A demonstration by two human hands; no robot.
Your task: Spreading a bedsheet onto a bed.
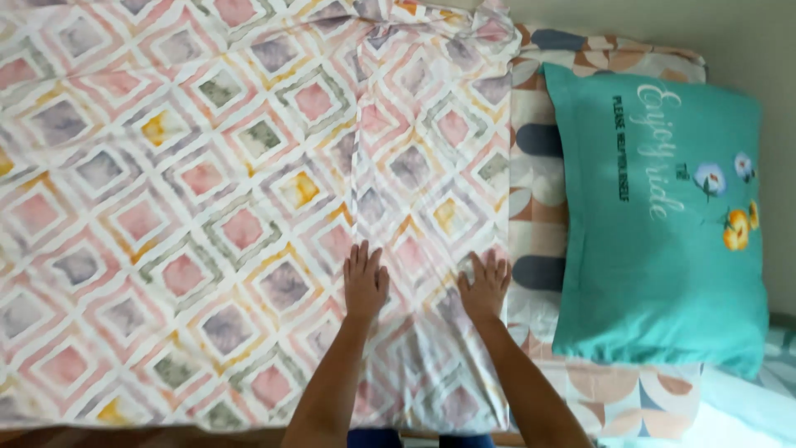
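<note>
Both of my hands lie flat, palms down, on a bedsheet (207,191) printed with pink, grey and yellow diamonds. My left hand (365,282) rests beside a vertical fold line in the sheet. My right hand (485,286) presses near the sheet's right edge. The fingers of both hands are spread and hold nothing. The sheet covers most of the bed and is bunched at the top right.
A teal pillow (663,224) with flowers and lettering lies at the right, on a bed cover (539,207) patterned with orange, blue and white shapes. A pale wall (746,50) runs behind the pillow. The bed's near edge runs along the bottom.
</note>
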